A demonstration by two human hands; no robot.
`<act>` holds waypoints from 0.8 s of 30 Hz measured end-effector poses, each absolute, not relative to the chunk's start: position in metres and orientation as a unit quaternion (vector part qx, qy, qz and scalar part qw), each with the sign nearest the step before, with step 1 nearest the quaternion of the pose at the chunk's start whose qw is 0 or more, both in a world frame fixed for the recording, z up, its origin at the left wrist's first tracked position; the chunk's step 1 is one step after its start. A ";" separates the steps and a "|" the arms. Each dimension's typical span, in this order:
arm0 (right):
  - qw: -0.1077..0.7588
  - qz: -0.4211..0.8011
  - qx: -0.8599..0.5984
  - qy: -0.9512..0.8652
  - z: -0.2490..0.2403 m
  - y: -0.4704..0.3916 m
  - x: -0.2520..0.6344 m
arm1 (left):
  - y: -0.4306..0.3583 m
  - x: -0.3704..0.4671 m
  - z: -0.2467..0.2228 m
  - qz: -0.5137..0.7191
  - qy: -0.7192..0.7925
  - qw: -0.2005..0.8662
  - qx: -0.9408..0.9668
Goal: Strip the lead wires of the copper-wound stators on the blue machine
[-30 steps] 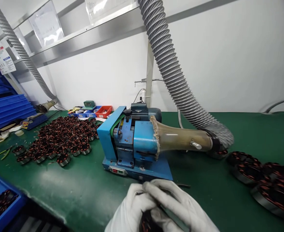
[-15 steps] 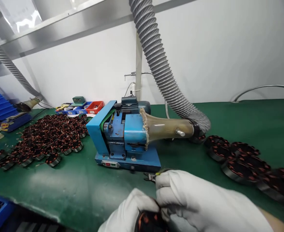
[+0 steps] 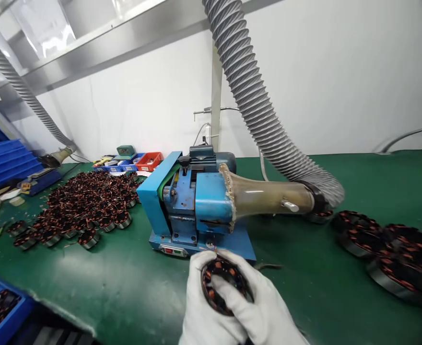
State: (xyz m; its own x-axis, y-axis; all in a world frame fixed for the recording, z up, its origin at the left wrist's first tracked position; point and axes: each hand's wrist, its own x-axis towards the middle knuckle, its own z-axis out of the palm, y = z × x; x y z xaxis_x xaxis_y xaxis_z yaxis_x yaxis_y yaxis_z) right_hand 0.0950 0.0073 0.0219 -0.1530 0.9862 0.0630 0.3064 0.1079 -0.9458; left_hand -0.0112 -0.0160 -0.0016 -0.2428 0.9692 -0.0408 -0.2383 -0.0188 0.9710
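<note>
A motor stator (image 3: 208, 286), a ring with copper windings round a dark core, is held tilted in front of the blue machine. My left hand (image 3: 198, 311), in a white glove, wraps its left side. My right hand (image 3: 266, 304), also gloved, closes round its right side, with the thumb through the ring's opening. A short wire end sticks up from the top of the ring, near the base of the blue machine (image 3: 213, 203). Just beyond my right hand, a thin dark object (image 3: 270, 266) lies on the green bench; its kind is unclear.
A heap of stators (image 3: 88, 201) covers the bench's left; several more (image 3: 355, 239) lie at right. A translucent duct (image 3: 268, 196) joins the machine to a grey hose (image 3: 247, 81). A blue bin (image 3: 13, 311) stands lower left, small trays (image 3: 149, 162) behind.
My right hand has let go of a small tool with metal jaws and now grips the stator with my left hand. The stator has risen towards the machine. The view has swung slightly left.
</note>
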 end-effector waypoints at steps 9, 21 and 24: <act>0.420 0.399 -0.564 -0.588 0.035 0.051 0.077 | 0.046 -0.002 0.000 0.681 0.441 0.500 0.303; 0.388 0.367 -0.587 -0.609 0.037 0.045 0.081 | 0.038 -0.002 0.016 0.680 0.452 0.528 0.233; 0.393 0.341 -0.566 -0.639 0.014 0.028 0.089 | 0.019 -0.013 0.002 0.626 0.486 0.580 0.188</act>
